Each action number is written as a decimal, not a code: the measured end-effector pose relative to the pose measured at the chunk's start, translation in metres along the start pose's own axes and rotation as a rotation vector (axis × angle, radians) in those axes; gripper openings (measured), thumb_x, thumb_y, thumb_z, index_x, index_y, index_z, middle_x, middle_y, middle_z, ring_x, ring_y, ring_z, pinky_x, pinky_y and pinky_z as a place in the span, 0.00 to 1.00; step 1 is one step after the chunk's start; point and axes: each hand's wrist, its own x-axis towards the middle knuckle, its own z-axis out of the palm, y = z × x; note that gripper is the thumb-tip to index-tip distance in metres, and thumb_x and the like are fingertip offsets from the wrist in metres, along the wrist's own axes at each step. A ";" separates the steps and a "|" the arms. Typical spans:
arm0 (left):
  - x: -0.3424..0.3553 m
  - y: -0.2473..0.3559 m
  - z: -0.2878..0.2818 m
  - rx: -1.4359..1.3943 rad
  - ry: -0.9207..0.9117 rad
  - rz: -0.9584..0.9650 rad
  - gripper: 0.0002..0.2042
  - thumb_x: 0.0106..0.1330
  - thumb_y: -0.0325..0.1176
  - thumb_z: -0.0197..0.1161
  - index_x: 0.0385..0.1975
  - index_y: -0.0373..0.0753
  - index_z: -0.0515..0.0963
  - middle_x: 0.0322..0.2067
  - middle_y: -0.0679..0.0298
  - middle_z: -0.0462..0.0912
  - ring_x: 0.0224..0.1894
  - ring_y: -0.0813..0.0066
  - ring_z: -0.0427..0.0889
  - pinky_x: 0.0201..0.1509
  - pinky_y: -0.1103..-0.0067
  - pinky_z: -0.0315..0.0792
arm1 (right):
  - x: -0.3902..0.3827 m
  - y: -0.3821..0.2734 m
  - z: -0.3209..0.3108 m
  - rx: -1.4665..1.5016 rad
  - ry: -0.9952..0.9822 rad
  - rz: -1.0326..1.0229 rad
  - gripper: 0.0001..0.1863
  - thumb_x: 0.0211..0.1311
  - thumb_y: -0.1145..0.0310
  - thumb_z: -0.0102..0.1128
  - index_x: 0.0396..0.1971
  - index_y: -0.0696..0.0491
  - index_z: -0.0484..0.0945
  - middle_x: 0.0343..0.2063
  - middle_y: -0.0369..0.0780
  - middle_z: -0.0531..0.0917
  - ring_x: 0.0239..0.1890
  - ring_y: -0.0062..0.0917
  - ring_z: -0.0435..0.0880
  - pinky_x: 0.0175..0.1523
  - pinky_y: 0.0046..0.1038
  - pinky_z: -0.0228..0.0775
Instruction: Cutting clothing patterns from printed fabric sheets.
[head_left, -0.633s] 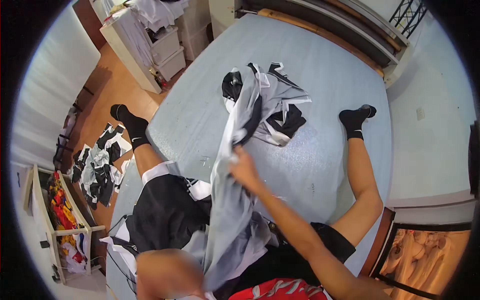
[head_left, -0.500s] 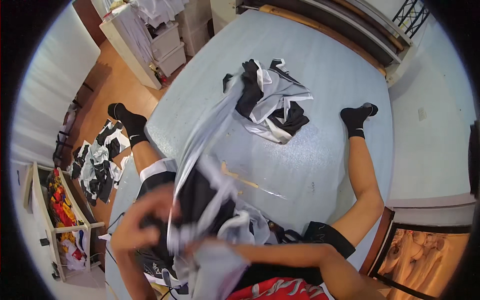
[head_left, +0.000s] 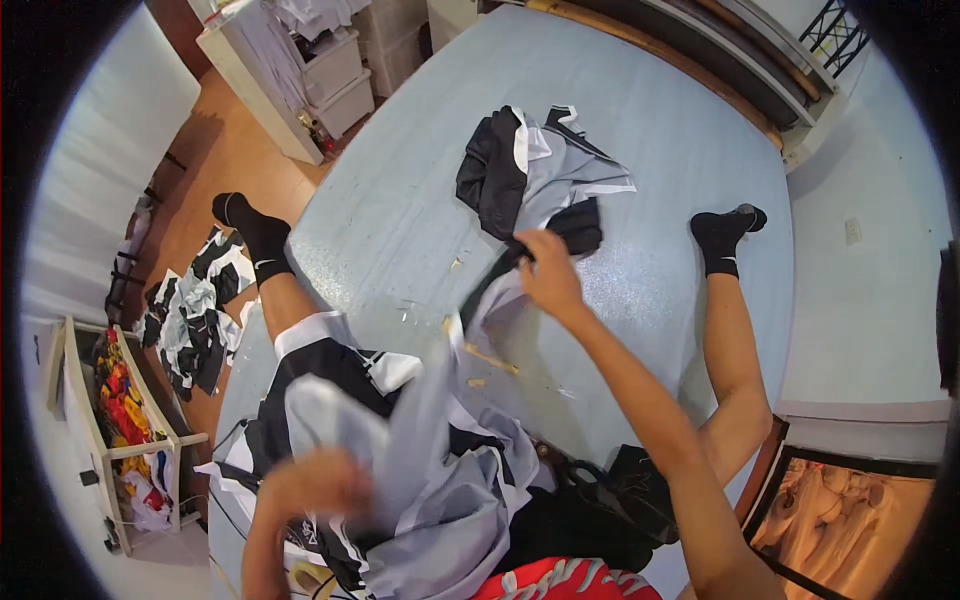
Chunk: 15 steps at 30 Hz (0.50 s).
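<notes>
My right hand (head_left: 548, 268) grips a black and gray strip of fabric (head_left: 490, 298) at the middle of the pale blue table (head_left: 644, 90), just below a crumpled pile of black, gray and white garments (head_left: 550, 160). My left hand (head_left: 320, 485) is motion-smeared at the lower left beside raised, blurred gray cloth (head_left: 400, 420); its fingers are unclear. More gray, white and black fabric (head_left: 440, 540) lies in my lap, next to what look like black scissors (head_left: 590, 484).
My legs are spread on the table. Fabric pieces (head_left: 200, 330) lie on the floor at left, near a wooden rack with colorful cloth (head_left: 130, 420). A white shelving unit with bins (head_left: 330, 70) stands back left, rollers (head_left: 700, 55) run along the far edge, and a wall is at right.
My right hand has moved forward to the far pile, taking hold of dark fabric. My left hand stays low, still moving. The long gray cloth has been drawn back toward my lap.
</notes>
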 end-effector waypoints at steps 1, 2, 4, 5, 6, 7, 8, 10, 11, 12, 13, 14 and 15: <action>-0.010 0.023 0.020 -0.236 -0.224 0.204 0.12 0.61 0.42 0.63 0.30 0.39 0.82 0.25 0.55 0.83 0.29 0.56 0.84 0.33 0.61 0.75 | 0.011 0.013 -0.003 -0.028 0.075 -0.022 0.24 0.58 0.73 0.64 0.57 0.54 0.79 0.58 0.48 0.79 0.64 0.45 0.74 0.71 0.43 0.64; -0.020 0.045 0.038 -0.425 -0.526 0.207 0.15 0.63 0.46 0.63 0.37 0.41 0.85 0.29 0.56 0.86 0.32 0.58 0.86 0.35 0.63 0.77 | 0.020 0.026 -0.005 -0.064 0.128 0.010 0.22 0.58 0.73 0.64 0.55 0.53 0.80 0.56 0.48 0.79 0.63 0.45 0.74 0.70 0.43 0.64; -0.044 0.054 0.036 -0.253 -0.431 -0.055 0.15 0.64 0.48 0.63 0.38 0.44 0.86 0.32 0.59 0.87 0.36 0.57 0.87 0.37 0.65 0.78 | 0.052 0.050 -0.003 -0.151 0.091 0.016 0.28 0.60 0.65 0.66 0.62 0.50 0.77 0.61 0.48 0.77 0.67 0.46 0.71 0.72 0.44 0.63; -0.052 0.058 0.030 -0.144 -0.411 -0.197 0.15 0.65 0.50 0.63 0.39 0.46 0.87 0.34 0.60 0.88 0.38 0.57 0.88 0.39 0.66 0.79 | 0.070 0.061 0.000 -0.186 0.100 0.020 0.29 0.61 0.62 0.66 0.64 0.49 0.75 0.62 0.49 0.76 0.68 0.47 0.70 0.72 0.43 0.62; -0.054 0.059 0.019 -0.013 -0.420 -0.344 0.15 0.65 0.51 0.63 0.39 0.48 0.87 0.35 0.62 0.89 0.40 0.56 0.88 0.40 0.67 0.80 | 0.086 0.071 0.004 -0.216 0.167 -0.041 0.31 0.61 0.59 0.66 0.66 0.49 0.74 0.64 0.49 0.75 0.69 0.47 0.68 0.73 0.43 0.61; -0.054 0.051 -0.001 -0.073 -0.365 -0.382 0.15 0.66 0.54 0.64 0.42 0.55 0.88 0.39 0.67 0.90 0.41 0.60 0.89 0.40 0.68 0.81 | 0.100 0.079 0.009 -0.306 0.127 0.091 0.33 0.61 0.57 0.66 0.67 0.48 0.73 0.65 0.49 0.74 0.70 0.48 0.67 0.73 0.43 0.61; -0.050 0.048 -0.021 -0.077 -0.304 -0.412 0.17 0.65 0.57 0.65 0.42 0.55 0.88 0.36 0.67 0.90 0.38 0.61 0.90 0.39 0.67 0.81 | 0.114 0.085 0.015 -0.390 0.148 0.153 0.35 0.61 0.55 0.67 0.69 0.47 0.71 0.66 0.49 0.73 0.71 0.48 0.66 0.73 0.43 0.61; -0.028 0.047 -0.052 -0.124 0.201 -0.179 0.25 0.61 0.60 0.70 0.46 0.46 0.86 0.39 0.62 0.88 0.42 0.60 0.88 0.43 0.70 0.79 | 0.119 0.090 0.027 -0.470 0.107 0.130 0.35 0.62 0.54 0.66 0.69 0.45 0.71 0.67 0.50 0.72 0.71 0.49 0.65 0.74 0.45 0.60; -0.002 0.041 -0.065 -0.151 0.361 -0.115 0.32 0.60 0.54 0.74 0.59 0.40 0.81 0.46 0.55 0.87 0.47 0.57 0.87 0.53 0.71 0.79 | 0.107 0.088 0.033 -0.463 0.032 0.046 0.33 0.63 0.56 0.64 0.69 0.44 0.72 0.67 0.50 0.72 0.71 0.50 0.66 0.73 0.48 0.60; 0.027 0.033 -0.077 -0.284 0.434 -0.205 0.37 0.60 0.54 0.75 0.65 0.39 0.74 0.49 0.52 0.85 0.50 0.55 0.86 0.54 0.70 0.78 | 0.095 0.085 0.037 -0.466 -0.110 0.021 0.31 0.64 0.58 0.63 0.68 0.43 0.73 0.67 0.50 0.72 0.70 0.51 0.67 0.73 0.50 0.60; 0.056 0.024 -0.085 -0.423 0.566 -0.199 0.42 0.59 0.53 0.75 0.71 0.38 0.68 0.52 0.49 0.83 0.52 0.53 0.84 0.56 0.69 0.78 | 0.075 0.081 0.041 -0.318 -0.074 -0.197 0.29 0.64 0.60 0.61 0.67 0.41 0.74 0.67 0.49 0.72 0.69 0.49 0.69 0.73 0.48 0.61; 0.085 0.017 -0.087 -0.245 0.655 -0.245 0.48 0.58 0.55 0.76 0.74 0.38 0.61 0.54 0.46 0.81 0.54 0.50 0.83 0.57 0.68 0.77 | 0.054 0.075 0.044 -0.215 -0.163 -0.305 0.28 0.64 0.63 0.60 0.66 0.39 0.76 0.67 0.47 0.73 0.68 0.47 0.71 0.73 0.46 0.61; 0.116 0.011 -0.082 -0.075 0.771 -0.274 0.53 0.56 0.56 0.77 0.77 0.37 0.55 0.55 0.44 0.78 0.55 0.48 0.82 0.59 0.68 0.76 | 0.033 0.073 0.040 -0.219 -0.325 -0.237 0.27 0.64 0.66 0.57 0.64 0.39 0.77 0.64 0.45 0.76 0.66 0.44 0.74 0.73 0.44 0.63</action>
